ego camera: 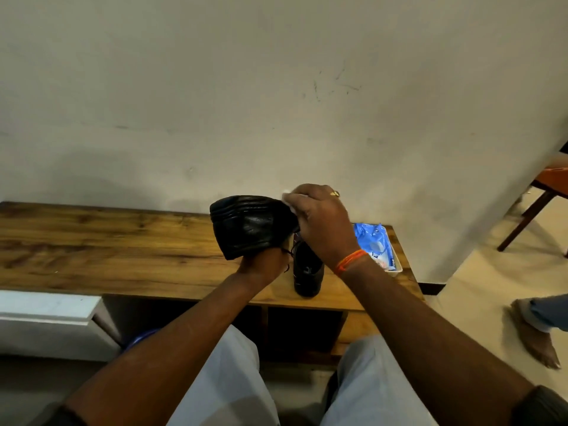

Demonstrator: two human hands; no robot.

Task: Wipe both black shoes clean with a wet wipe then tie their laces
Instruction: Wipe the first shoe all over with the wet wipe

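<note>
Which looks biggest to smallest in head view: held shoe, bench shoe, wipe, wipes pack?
1. Held shoe, though it is nearer the camera.
2–3. Bench shoe and wipes pack: similar, both partly hidden, unranked.
4. Wipe, mostly hidden under the right hand.

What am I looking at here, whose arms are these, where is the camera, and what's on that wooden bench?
There is no machine here. The one picture comes from a wide-angle camera worn on a person's head, looking forward and down, so the two arms reaching in from the bottom are that person's own.

The left hand holds a black shoe up off the bench, gripping it from below with its sole turned towards the camera. The right hand presses a white wipe against that shoe; only a corner of the wipe shows past the fingers.

On the wooden bench the second black shoe stands, its laces looking loose. To its right a white tray holds a blue packet, probably the wipes. Someone else's bare foot shows at the right edge.
</note>
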